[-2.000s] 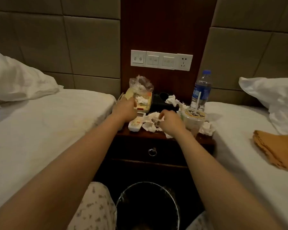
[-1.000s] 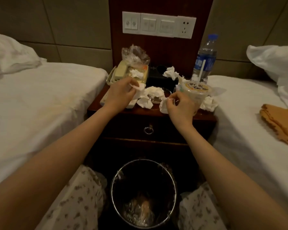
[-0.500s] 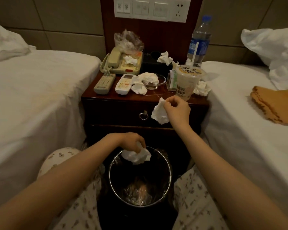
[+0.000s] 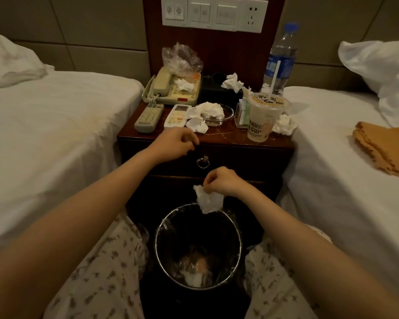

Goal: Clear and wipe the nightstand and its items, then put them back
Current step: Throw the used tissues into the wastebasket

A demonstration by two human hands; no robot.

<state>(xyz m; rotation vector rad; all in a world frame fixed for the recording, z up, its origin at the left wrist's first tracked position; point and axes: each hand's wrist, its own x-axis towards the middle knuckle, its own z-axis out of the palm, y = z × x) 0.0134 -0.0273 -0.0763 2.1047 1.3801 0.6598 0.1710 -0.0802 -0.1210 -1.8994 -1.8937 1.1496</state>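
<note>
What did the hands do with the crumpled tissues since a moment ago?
The left hand let go over the bin and came back up to the front edge of the nightstand, empty. The right hand carried its tissue down and now pinches it above the bin. The phone, remotes, cup, bottle and other tissues stayed put.

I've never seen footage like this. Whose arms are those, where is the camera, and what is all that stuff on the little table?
One camera, worn on a person's head, looks down at their own bare arms. The right hand pinches a crumpled tissue above a lined waste bin. The left hand holds nothing, near the front edge of the nightstand. On it: a telephone, a grey remote, a white remote, a glass dish, more tissues, a drink cup and a water bottle.
</note>
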